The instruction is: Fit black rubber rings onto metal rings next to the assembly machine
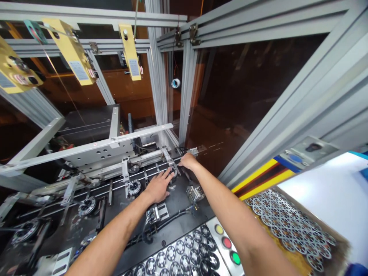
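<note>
Both my hands are deep in the machine, at the far right end of the conveyor track (94, 191). Left hand (157, 188) lies flat, fingers spread, pressing on a round metal ring (173, 171) sitting in the last slot under the bracket (161, 155). Right hand (188, 161) is just beside it, fingers curled together at the ring's far edge; I can't tell if they pinch anything.

Progress, as I judge it: several rings already sit along the track, e.g. one (134, 187) left of my hand and another (87, 206) farther left, so loading looks well under way. Plenty left: a tray of rings (178, 255) at the near edge and a box of flat rings (290, 224) on the right.

Surface: black machine bed, three buttons (227, 242) at near edge. Room: aluminium frame (184, 96), dark panels, yellow tags (130, 51) hanging above.
</note>
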`<state>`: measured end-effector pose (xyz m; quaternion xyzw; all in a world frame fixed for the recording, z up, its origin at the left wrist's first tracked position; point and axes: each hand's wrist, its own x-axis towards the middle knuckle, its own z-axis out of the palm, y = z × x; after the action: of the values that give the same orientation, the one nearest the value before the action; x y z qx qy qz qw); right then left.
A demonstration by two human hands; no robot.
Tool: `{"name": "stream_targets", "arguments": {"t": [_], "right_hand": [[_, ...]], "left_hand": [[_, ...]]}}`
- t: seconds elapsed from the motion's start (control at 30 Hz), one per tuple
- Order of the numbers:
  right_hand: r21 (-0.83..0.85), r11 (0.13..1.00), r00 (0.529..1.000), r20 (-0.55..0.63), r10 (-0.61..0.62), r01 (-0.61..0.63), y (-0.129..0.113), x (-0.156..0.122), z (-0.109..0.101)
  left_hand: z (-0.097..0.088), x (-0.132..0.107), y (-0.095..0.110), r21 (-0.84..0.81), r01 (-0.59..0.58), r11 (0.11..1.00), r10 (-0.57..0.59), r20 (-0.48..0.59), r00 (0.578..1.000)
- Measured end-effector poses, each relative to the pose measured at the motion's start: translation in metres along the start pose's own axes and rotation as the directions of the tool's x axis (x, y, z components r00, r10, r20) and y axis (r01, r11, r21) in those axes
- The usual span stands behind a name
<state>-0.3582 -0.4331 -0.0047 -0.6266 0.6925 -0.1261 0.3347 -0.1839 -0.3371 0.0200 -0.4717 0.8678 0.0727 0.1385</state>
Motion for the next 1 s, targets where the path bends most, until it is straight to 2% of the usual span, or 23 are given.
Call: {"name": "stream_targets", "arguments": {"t": [0.2,0.43,0.63,1.0], "right_hand": [[0.253,0.965,0.995,0.087,0.04,-0.061,0.013,-0.032,0.006],[0.396,0.916,0.991,0.135,0.015,-0.068,0.008,-0.037,0.004],[0.442,0.894,0.989,0.149,-0.001,-0.066,0.009,-0.036,0.007],[0.401,0.911,0.986,0.167,0.028,-0.093,0.007,-0.034,0.007]], "left_hand": [[-0.002,-0.001,0.0,0.002,-0.019,1.0,0.019,0.007,1.0],[-0.002,-0.001,0.0,0.01,-0.021,1.0,0.021,0.012,1.0],[-0.002,-0.001,0.0,0.008,-0.023,1.0,0.023,0.018,1.0],[-0.002,-0.001,-0.001,-0.009,-0.022,1.0,0.022,0.008,1.0]]}}
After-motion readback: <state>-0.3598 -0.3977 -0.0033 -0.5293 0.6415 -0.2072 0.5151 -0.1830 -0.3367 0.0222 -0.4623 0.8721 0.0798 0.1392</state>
